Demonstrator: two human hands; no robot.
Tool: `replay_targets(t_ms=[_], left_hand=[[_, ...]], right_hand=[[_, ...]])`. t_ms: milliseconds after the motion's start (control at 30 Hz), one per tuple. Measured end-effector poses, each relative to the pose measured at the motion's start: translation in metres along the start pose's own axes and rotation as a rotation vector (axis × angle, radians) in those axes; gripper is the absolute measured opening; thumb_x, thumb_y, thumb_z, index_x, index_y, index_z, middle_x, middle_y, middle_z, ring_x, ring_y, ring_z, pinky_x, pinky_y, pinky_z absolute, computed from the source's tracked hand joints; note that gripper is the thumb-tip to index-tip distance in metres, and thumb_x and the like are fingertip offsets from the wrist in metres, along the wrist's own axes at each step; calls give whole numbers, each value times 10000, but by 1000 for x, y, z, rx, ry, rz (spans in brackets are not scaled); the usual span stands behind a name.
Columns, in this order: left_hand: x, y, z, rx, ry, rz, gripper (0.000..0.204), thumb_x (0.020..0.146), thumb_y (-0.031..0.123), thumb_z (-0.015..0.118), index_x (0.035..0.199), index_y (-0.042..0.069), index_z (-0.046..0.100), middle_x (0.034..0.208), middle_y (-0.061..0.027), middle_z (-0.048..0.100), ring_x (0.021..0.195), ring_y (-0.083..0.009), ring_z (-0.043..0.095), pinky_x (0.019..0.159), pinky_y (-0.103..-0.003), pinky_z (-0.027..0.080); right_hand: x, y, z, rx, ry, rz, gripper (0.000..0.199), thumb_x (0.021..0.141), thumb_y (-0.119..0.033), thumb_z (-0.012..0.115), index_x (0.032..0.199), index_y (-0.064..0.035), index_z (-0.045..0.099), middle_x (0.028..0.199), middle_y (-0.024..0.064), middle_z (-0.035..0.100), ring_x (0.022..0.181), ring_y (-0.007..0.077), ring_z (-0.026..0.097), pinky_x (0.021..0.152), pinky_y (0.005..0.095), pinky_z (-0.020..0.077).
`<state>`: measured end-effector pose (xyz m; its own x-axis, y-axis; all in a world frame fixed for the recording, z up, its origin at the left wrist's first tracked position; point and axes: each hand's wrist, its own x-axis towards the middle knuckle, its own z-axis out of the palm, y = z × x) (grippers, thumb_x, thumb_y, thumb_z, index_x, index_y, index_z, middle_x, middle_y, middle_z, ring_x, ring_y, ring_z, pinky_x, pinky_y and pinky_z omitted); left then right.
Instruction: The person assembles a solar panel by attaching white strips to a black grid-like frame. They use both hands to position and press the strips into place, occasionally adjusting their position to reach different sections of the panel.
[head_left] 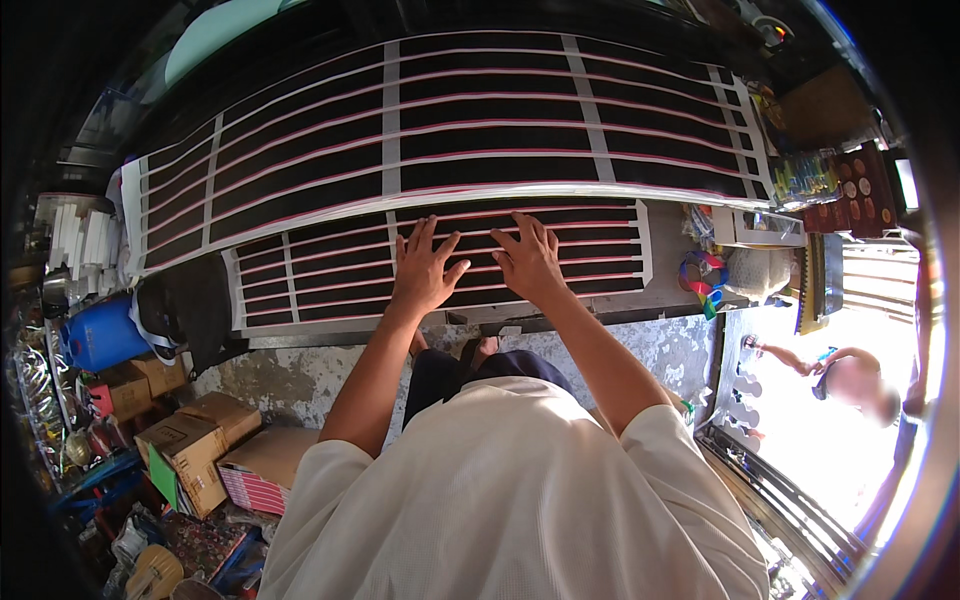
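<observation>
Two long black sheets with white and red strips across them lie one beyond the other on the work table. My left hand (426, 272) rests palm down on the nearer, narrower sheet (335, 268), fingers spread. To its right, my right hand (530, 262) lies on the same sheet, also with fingers apart. Neither hand holds anything. Past my fingertips, the wider sheet (490, 112) stretches across the table, and its pale near edge overlaps or borders the narrower one; I cannot tell which.
A dark cloth or bag (185, 310) and a blue plastic container (98, 332) sit off the left end. Cardboard boxes (190, 450) stand lower left. Coloured ribbon (703, 275) lies on the right of the table. Another person (850, 385) is in the bright opening at right.
</observation>
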<state>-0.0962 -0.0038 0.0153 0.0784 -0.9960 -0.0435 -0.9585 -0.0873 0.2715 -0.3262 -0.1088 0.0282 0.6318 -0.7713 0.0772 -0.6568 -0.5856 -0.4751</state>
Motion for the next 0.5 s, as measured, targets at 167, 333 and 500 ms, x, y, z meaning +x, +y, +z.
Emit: replay_targets(t_ms=[167, 333, 500], left_hand=[[0, 0, 1, 12, 25, 6, 649, 1093, 625, 622, 1609, 232, 615, 1741, -233, 375, 1653, -429, 327, 1286, -769, 285], [-1, 0, 3, 15, 36, 17, 641, 1095, 618, 623, 1606, 231, 615, 1740, -237, 376, 1651, -431, 332, 1278, -771, 296], [-2, 0, 4, 42, 17, 12, 648, 1092, 620, 624, 1612, 235, 604, 1739, -239, 378, 1653, -426, 334, 1269, -781, 294]], right_hand=[[1, 0, 0, -5, -21, 16, 419, 1040, -277, 757, 1453, -206, 744, 1626, 214, 486, 1545, 420, 434, 1246, 659, 359], [1, -1, 0, -12, -31, 34, 422, 1041, -278, 758, 1456, -204, 741, 1630, 208, 481, 1544, 418, 436, 1247, 655, 362], [1, 1, 2, -28, 6, 8, 422, 1039, -289, 761, 1453, -210, 743, 1632, 201, 482, 1541, 411, 441, 1247, 647, 366]])
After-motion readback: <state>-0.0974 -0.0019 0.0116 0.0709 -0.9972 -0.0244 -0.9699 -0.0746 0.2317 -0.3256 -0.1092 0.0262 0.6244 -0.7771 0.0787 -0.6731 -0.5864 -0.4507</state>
